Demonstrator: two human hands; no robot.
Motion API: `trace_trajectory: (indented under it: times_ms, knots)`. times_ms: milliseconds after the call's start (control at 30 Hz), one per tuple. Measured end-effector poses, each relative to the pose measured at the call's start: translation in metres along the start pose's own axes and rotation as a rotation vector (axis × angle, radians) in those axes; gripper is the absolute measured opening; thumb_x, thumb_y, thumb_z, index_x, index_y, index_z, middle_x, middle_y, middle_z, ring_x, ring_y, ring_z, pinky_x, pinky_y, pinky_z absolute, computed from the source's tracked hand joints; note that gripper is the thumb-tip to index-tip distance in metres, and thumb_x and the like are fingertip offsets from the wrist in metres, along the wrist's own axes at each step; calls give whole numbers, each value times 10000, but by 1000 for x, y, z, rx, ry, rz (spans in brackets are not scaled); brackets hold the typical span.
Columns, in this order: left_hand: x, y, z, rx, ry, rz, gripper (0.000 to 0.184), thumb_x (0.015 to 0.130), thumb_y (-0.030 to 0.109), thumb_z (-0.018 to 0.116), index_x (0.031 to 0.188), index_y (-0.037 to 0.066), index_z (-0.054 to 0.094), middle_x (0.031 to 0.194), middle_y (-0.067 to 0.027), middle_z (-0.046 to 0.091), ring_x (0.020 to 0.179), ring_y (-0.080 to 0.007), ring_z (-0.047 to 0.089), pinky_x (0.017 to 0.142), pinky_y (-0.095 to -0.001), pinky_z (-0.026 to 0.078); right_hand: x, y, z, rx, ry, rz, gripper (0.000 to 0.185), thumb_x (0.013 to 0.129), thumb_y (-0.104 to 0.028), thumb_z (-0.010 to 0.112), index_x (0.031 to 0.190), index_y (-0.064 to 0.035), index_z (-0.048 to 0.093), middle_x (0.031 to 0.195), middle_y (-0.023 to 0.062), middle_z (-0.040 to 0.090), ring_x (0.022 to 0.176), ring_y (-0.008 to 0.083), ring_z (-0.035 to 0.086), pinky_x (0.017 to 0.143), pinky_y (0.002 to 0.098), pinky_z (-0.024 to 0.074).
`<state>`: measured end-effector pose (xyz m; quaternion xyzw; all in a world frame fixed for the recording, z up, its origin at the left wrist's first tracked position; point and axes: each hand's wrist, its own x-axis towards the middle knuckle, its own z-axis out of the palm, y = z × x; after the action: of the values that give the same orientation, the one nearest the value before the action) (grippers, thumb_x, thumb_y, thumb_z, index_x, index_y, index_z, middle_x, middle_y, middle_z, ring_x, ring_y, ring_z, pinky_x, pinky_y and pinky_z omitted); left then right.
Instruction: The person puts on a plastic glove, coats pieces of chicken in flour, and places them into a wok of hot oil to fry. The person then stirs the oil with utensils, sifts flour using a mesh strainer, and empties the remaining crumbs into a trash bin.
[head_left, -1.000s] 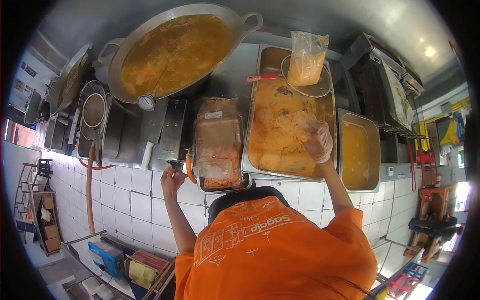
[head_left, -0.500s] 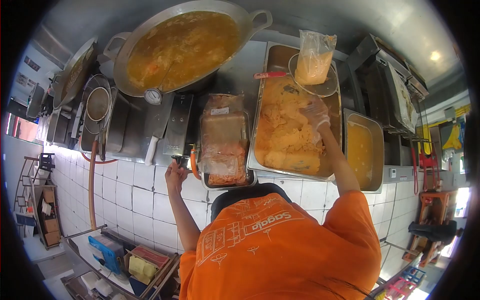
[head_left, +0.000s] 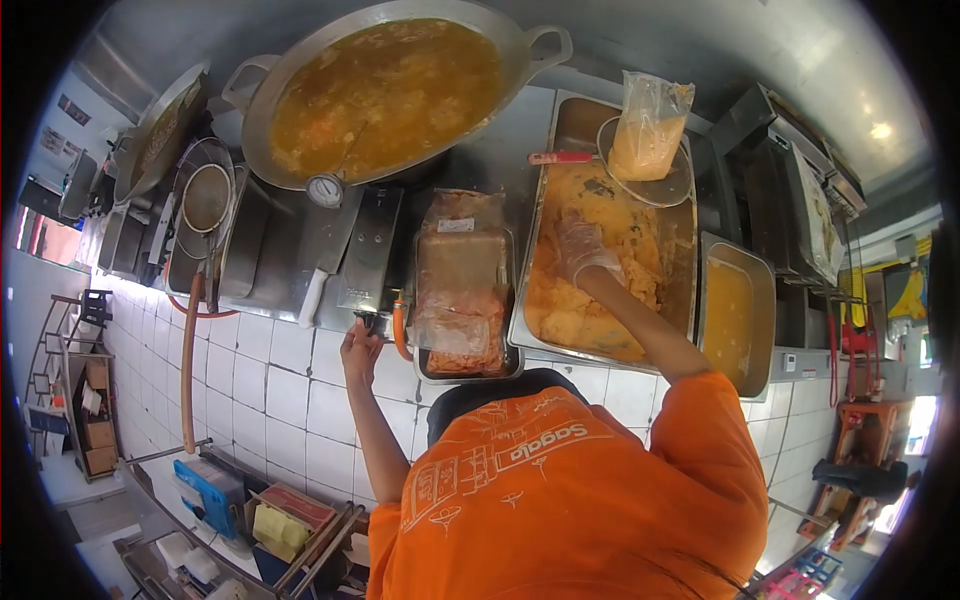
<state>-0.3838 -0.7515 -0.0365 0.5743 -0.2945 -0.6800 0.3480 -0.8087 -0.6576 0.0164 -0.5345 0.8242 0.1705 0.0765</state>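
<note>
Steel tabletop (head_left: pixel 287 240): we note orange mix (head_left: pixel 585 318) in the large tray (head_left: pixel 580 118), lumpy, not yet even; gloved right hand (head_left: pixel 588 252) dips in, finger closure unclear; left hand (head_left: pixel 361 351) pinches black knob (head_left: pixel 367 320).

I hold my right forearm (head_left: pixel 650 320), bare below a loose orange fabric sleeve (head_left: pixel 715 415), slanting forward and inward to my right hand (head_left: pixel 590 252), sheathed in a thin, see-through plastic glove (head_left: pixel 598 262); its finger pose I can't make out. My ungloved left hand (head_left: pixel 360 350) reaches ahead, fingers bent, its wrist (head_left: pixel 358 380) nearly in line with the bare left forearm (head_left: pixel 382 440).
</note>
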Motion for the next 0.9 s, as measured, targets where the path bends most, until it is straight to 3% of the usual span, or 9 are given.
trace_trajectory:
  times_ms: [67, 267, 333, 367, 433, 533, 667, 833, 900]
  knots:
    - [-2, 2, 2, 9, 10, -5, 450, 827, 391, 619, 1084, 38, 506, 868, -41, 554, 711, -102, 522, 748, -284, 504, 11, 5, 20, -127, 90, 86, 450, 819, -260, 551, 1156, 17, 438, 1146, 213, 475, 1081, 318, 491, 872, 368, 416]
    - [1, -1, 0, 14, 17, 0, 453, 829, 385, 617, 1083, 27, 505, 912, -61, 565, 712, -108, 531, 750, -290, 512, 12, 45, -16, 369, 430, -158, 451, 734, -250, 642, 1091, -13, 503, 1088, 182, 489, 1028, 314, 493, 867, 387, 411]
    - [3, -3, -2, 3, 17, 4, 456, 828, 384, 618, 1083, 24, 505, 910, -63, 566, 712, -109, 531, 750, -291, 513, 20, 50, -10, 882, 221, 192, 566, 707, -294, 664, 1158, -28, 449, 1172, 185, 444, 1126, 312, 417, 902, 397, 398]
    - [4, -4, -3, -2, 13, -4, 454, 827, 383, 620, 1082, 24, 506, 890, -58, 562, 708, -108, 530, 748, -291, 515, 22, 48, -4, 882, 221, 186, 566, 707, -294, 664, 1158, -28, 449, 1172, 185, 444, 1126, 312, 417, 902, 397, 398]
    - [3, -2, -2, -9, 11, -11, 453, 826, 381, 622, 1082, 25, 507, 871, -52, 557, 705, -107, 529, 746, -292, 517, 18, 38, -3, 426, 333, 235, 544, 686, -272, 662, 1128, -19, 472, 1125, 179, 481, 1051, 310, 473, 889, 386, 405]
    - [1, -2, 0, -7, 23, 1, 445, 825, 381, 624, 1071, 28, 513, 817, -33, 539, 690, -101, 527, 737, -290, 520, 23, 34, 2, 694, 592, 254, 448, 663, -209, 673, 1043, -21, 529, 1016, 136, 556, 894, 303, 554, 789, 386, 456]
    - [1, 0, 0, -7, 7, -4, 427, 822, 381, 628, 1044, 31, 524, 762, -16, 521, 672, -87, 524, 725, -281, 522, 21, 45, -5, 718, 534, 139, 480, 662, -206, 682, 1070, -19, 513, 1021, 142, 564, 857, 294, 573, 747, 385, 475]
    - [0, 0, 1, -3, 17, -16, 405, 823, 383, 626, 1021, 42, 536, 696, 1, 515, 654, -80, 525, 700, -262, 520, 8, 68, -10, 1096, 87, 235, 457, 649, -226, 702, 1021, -18, 537, 1016, 139, 572, 908, 273, 569, 781, 367, 476]
    - [-2, 3, 3, 19, 27, -19, 398, 823, 389, 624, 1015, 51, 542, 668, 11, 514, 634, -81, 527, 671, -250, 515, 9, 62, -6, 923, 79, 254, 459, 667, -210, 691, 1047, -12, 528, 1049, 137, 569, 909, 266, 571, 771, 364, 481]
